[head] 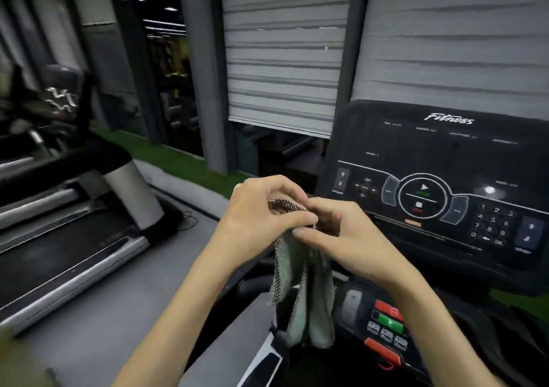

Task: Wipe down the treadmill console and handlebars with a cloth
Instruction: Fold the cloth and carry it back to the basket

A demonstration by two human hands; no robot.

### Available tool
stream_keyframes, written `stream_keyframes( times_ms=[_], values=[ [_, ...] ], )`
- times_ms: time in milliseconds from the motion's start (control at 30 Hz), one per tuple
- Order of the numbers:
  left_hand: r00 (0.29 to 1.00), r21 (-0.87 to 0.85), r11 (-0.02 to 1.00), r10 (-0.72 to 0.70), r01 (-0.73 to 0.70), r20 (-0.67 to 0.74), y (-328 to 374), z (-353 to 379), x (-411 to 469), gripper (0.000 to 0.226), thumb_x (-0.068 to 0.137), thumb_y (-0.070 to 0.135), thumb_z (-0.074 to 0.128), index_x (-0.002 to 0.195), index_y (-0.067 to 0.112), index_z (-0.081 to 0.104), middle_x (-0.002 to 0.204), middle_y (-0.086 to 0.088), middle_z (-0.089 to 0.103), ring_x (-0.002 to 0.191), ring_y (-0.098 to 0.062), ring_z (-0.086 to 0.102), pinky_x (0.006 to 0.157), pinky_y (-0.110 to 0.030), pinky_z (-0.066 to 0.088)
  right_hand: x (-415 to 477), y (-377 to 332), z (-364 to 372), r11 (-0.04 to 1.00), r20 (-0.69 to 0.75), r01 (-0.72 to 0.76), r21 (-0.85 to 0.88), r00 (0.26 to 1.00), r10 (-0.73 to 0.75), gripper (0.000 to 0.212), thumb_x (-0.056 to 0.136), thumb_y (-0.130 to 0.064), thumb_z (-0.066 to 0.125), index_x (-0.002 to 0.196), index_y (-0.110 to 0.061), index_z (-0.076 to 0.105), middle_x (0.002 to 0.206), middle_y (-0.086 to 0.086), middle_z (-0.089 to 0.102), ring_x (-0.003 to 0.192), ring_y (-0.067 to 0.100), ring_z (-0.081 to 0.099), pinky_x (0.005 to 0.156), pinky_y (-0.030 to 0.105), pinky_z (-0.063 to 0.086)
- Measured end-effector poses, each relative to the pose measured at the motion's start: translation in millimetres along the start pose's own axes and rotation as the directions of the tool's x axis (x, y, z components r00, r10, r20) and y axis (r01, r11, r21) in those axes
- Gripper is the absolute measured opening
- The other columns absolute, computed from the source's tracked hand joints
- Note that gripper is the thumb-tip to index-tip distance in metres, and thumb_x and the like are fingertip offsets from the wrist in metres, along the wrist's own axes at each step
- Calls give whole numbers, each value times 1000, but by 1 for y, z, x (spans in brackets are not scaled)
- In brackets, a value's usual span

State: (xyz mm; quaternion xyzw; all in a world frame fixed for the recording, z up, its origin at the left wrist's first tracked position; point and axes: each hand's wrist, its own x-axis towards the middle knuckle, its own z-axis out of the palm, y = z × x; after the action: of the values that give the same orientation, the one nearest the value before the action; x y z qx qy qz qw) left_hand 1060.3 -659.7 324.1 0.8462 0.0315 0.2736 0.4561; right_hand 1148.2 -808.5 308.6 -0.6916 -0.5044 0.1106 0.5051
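Note:
A grey-green cloth (306,291) with a dark patterned edge hangs down in front of me. My left hand (261,208) pinches its top edge and my right hand (341,235) holds the same bunched top from the right. Both hands are just left of the black treadmill console (439,178), which shows a round start/stop dial and a number pad. Below the cloth sits the lower control panel (386,324) with red and green buttons. The handlebars are mostly hidden behind my arms and the cloth.
A second treadmill (68,238) stands to the left across a grey floor strip (98,321). Grey roller blinds (282,60) and dark pillars fill the wall ahead. A strip of green turf (166,161) runs along the wall base.

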Motion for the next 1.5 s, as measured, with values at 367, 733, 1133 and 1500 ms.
stream_keyframes(
  times_ms=[367,733,1133,1500],
  values=[
    [912,-77,968,-250,238,-324,29,-66,-152,17,85,-1,70,100,8,70,91,-3,77,92,-14,73,83,-21,55,-14,-45,107,923,337,77,378,917,-215,27,97,-5,53,120,-13,65,106,-1,73,103,12,66,92,28,50],
    [585,-23,949,-214,316,-783,76,-155,-292,17,74,14,80,89,12,72,79,6,76,75,-3,71,69,-12,51,-27,-148,251,827,499,109,551,751,-432,22,98,-14,53,115,-12,67,81,11,72,79,11,60,75,26,45],
    [257,-9,876,-151,482,-955,143,-250,-536,10,79,20,78,78,30,75,80,10,76,78,-5,71,82,-26,57,-140,-304,447,725,575,126,677,525,-628,13,94,-22,61,97,-14,71,78,13,74,73,11,57,66,39,48],
    [-1,-80,809,-98,583,-995,178,-313,-712,9,81,18,76,77,21,69,75,3,72,71,-9,67,73,-25,55,-238,-410,598,654,641,-73,753,308,-703,20,91,-31,61,89,-13,70,74,31,64,68,22,47,67,40,38]
  ],
)
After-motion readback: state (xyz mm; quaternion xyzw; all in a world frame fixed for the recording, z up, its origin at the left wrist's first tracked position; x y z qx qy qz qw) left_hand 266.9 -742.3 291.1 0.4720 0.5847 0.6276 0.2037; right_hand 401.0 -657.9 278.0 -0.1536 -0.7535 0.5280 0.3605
